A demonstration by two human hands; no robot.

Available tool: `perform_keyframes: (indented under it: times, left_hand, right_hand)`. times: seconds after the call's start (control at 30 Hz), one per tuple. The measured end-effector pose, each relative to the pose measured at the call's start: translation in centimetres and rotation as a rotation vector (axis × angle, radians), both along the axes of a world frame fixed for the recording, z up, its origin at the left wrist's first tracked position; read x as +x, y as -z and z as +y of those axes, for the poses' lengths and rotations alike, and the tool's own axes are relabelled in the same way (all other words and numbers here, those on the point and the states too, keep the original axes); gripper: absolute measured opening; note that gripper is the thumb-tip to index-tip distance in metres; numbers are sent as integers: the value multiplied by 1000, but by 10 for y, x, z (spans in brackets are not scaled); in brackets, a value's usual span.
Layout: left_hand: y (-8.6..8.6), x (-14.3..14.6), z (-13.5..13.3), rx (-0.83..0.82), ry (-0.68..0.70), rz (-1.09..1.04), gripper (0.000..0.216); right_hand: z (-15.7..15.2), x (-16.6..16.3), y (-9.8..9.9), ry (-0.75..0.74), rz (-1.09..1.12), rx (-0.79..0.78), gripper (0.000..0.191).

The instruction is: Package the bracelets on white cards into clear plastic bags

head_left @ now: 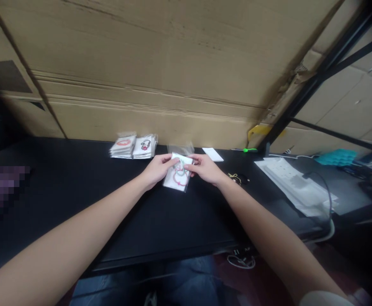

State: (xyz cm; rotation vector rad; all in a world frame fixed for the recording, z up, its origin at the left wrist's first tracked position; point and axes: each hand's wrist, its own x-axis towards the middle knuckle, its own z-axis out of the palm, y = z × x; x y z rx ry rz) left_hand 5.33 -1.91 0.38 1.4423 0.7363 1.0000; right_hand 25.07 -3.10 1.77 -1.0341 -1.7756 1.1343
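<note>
Between my two hands is a clear plastic bag (176,180) with a white card inside and a pink and a pale green bracelet or cord on it. My left hand (158,169) grips its left edge, thumb on top. On the right edge, my right hand (205,168) pinches the same bag with thumb and fingers. Whether the green cord lies inside or on top of the bag, I cannot tell. Just behind my hands lies another clear bag (181,149), partly hidden. A small white stack of cards (213,154) is beyond my right hand.
Two stacks of bagged bracelets, one left (122,145) and one right (144,146), stand against the cardboard wall (141,121). To the right are dark cords with a yellow tie (235,177), a green tool (248,150), white papers (296,187), a cable and a teal tray (337,157).
</note>
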Motion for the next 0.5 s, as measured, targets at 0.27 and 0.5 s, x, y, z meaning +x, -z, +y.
perform_keyframes:
  times: [0.27,0.5]
  left_hand:
    - [0,-5,5,84,-104,51,28]
    - [0,-15,14,159,-92,6,17]
  right_hand:
    - [2,1,4,135,16,145,33]
    - [-1,3,0,185,-30,287,17]
